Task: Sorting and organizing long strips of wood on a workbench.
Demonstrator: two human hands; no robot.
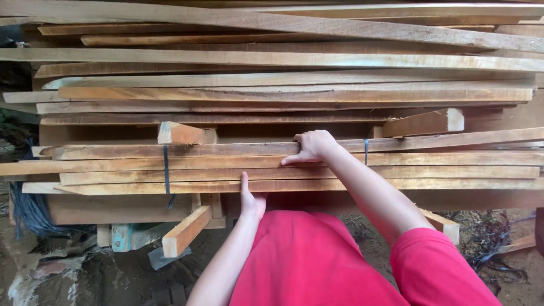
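Both your hands are on the stack of planks in front of you.

Your right hand (310, 146) lies over the top edge of a strapped bundle of planks (272, 167), fingers curled over the uppermost board, resting rather than closed around it. Your left hand (251, 199) presses up under the bundle's lowest board, thumb raised against its edge. A black strap (166, 169) binds the bundle at the left, and a short wooden block (187, 229) sticks out below.
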